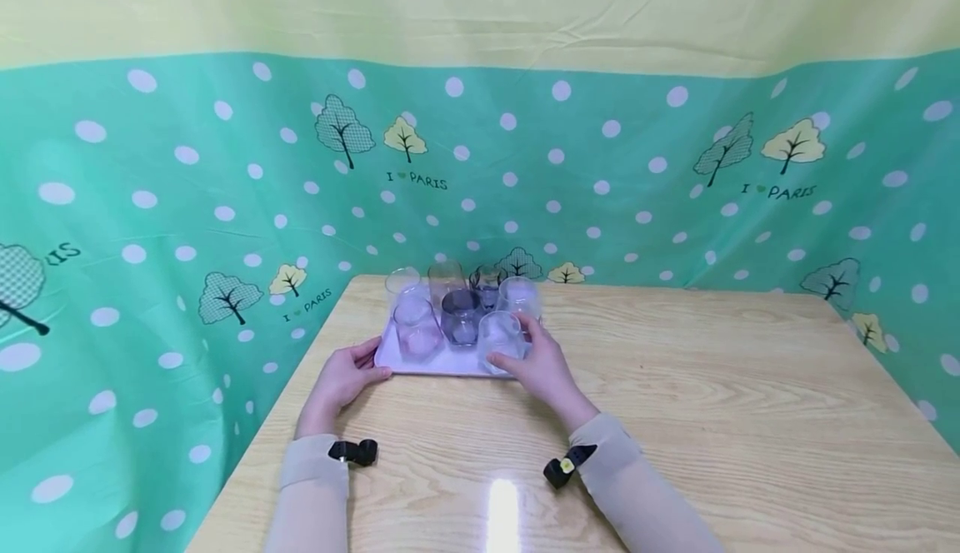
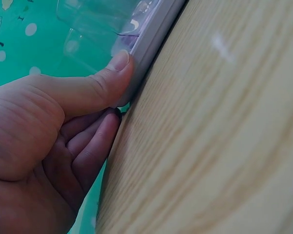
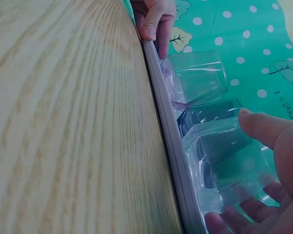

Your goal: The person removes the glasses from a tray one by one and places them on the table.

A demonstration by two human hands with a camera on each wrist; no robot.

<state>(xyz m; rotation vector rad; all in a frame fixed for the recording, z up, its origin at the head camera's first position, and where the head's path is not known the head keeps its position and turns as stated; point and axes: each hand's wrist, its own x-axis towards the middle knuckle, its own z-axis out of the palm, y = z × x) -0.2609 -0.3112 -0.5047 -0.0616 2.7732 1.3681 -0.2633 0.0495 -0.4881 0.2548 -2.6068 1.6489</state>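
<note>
A white tray full of several drinking glasses lies on the wooden table. My left hand pinches the tray's near left corner, thumb on the rim and fingers curled below. At the near right of the tray, my right hand holds a clear glass, thumb on one side and fingers round the other. Beside that glass stand a dark grey glass and a pink-tinted glass. Behind them are a brownish glass, another dark glass and clear ones.
The wooden table stretches away to the right of the tray. A green and yellow cloth with printed trees hangs behind and on the left. Each wrist wears a black band with a small camera.
</note>
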